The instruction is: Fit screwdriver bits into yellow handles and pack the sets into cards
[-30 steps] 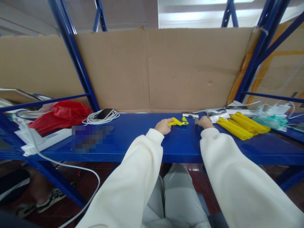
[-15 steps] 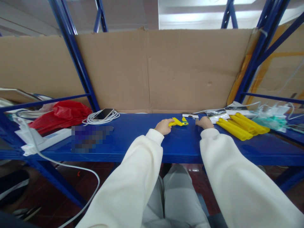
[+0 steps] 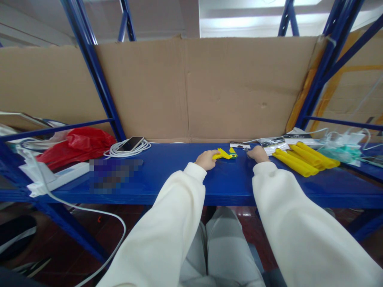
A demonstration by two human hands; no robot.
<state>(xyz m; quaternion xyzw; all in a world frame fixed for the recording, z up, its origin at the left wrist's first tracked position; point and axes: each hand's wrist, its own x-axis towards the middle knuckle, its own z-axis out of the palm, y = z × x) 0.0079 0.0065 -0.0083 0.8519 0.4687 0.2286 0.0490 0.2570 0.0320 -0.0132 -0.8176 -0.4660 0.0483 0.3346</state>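
Observation:
My left hand (image 3: 206,160) is closed around the handle of a yellow tool (image 3: 223,154) with an angled, hook-like head and a green patch near its tip. The tool is held low over the blue shelf (image 3: 176,175), its head pointing right. To the right of it, my right hand (image 3: 258,154) has its fingers pinched together close to the shelf surface. A small greyish bit shows at those fingertips, too small to name. Just behind, between the hands, lies a small black-and-white packet (image 3: 239,145).
Several yellow tubes (image 3: 305,159) and a silvery plastic packet (image 3: 273,145) lie right of my right hand. Leftward are a phone (image 3: 131,144) on a coiled white cable (image 3: 112,150), a red plastic bag (image 3: 86,142) and a white power strip (image 3: 67,175). A cardboard panel (image 3: 227,91) stands behind.
My right fingers have shifted slightly, and the small greyish bit at their tips has tilted or moved. My left hand and the yellow tool stay nearly in place.

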